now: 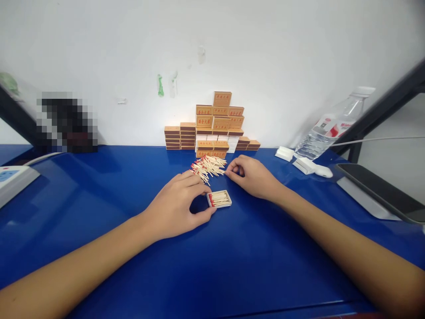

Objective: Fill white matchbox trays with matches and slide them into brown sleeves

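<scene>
Tray point(220, 199) sits at 12 o'clock on the desk point(252, 266), left hand point(179, 199) pinching its 9 o'clock end, right hand point(251, 175) curled at 3 o'clock of the loose matches point(210, 166) (can't tell if it's gripping one), which look light but snappable, so pinch mid-stick.

Matches point(219, 198) in tray point(223, 206), matchboxes point(203, 121) behind

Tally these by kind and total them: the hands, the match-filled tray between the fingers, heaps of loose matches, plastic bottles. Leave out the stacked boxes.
Hands, left hand and right hand: 2
Match-filled tray: 1
Heap of loose matches: 1
Plastic bottle: 1
Total: 5
</scene>
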